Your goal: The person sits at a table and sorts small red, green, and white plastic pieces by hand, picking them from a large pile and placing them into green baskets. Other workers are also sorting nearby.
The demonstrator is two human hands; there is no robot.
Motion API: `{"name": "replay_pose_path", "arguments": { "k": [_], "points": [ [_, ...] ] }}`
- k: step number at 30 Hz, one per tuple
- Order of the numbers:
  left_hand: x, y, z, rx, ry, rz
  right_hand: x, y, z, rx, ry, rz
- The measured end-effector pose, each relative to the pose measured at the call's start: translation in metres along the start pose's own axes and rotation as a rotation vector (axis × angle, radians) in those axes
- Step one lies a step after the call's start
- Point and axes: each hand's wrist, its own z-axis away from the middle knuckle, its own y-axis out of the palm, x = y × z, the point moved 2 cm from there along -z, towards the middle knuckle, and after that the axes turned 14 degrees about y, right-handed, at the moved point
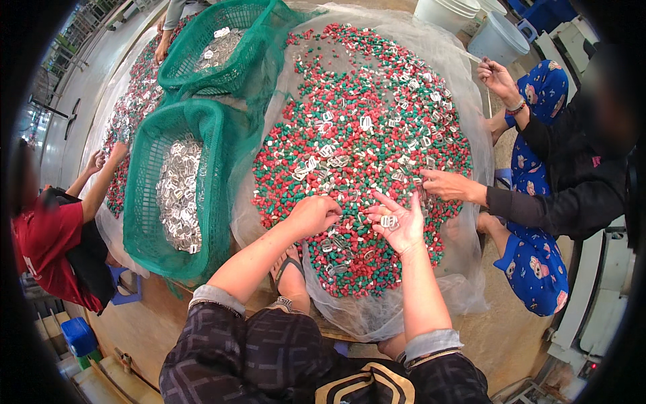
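**Right palm holds the clips; left hand digs just beside it**

The right hand lies palm up, fingers loosely spread, cradling a few small silvery metal clips. The left hand is curled knuckles-up, touching the heap of red, green and white plastic pellets just to its left; what its grip holds I cannot tell. More clips lie in the pellets between and below both hands, the left slightly nearer.

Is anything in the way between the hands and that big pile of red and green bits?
No, nothing visible blocks them. The left hand is curled right down on the red and green pile, touching it. The right hand is palm up just above it, with a small clear clip in its palm.
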Motion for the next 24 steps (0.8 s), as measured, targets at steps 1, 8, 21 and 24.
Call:
{"name": "replay_pose_path", "arguments": {
  "k": [1, 8, 21, 24],
  "points": [
    [0.000, -0.001, 0.001, -0.010, 0.001, 0.005, 0.000, 0.004, 0.002, -0.011, 0.004, -0.015],
    [0.020, -0.027, 0.005, -0.198, -0.170, -0.034, 0.014, -0.035, -0.002, -0.206, -0.175, 0.340],
    [0.035, 0.023, 0.043, 0.074, -0.191, -0.182, 0.009, -0.045, -0.007, -0.131, -0.108, 0.465],
    [0.035, 0.024, 0.044, 0.047, -0.136, -0.149, -0.003, -0.054, -0.017, -0.209, -0.290, 0.926]
  ]
}}
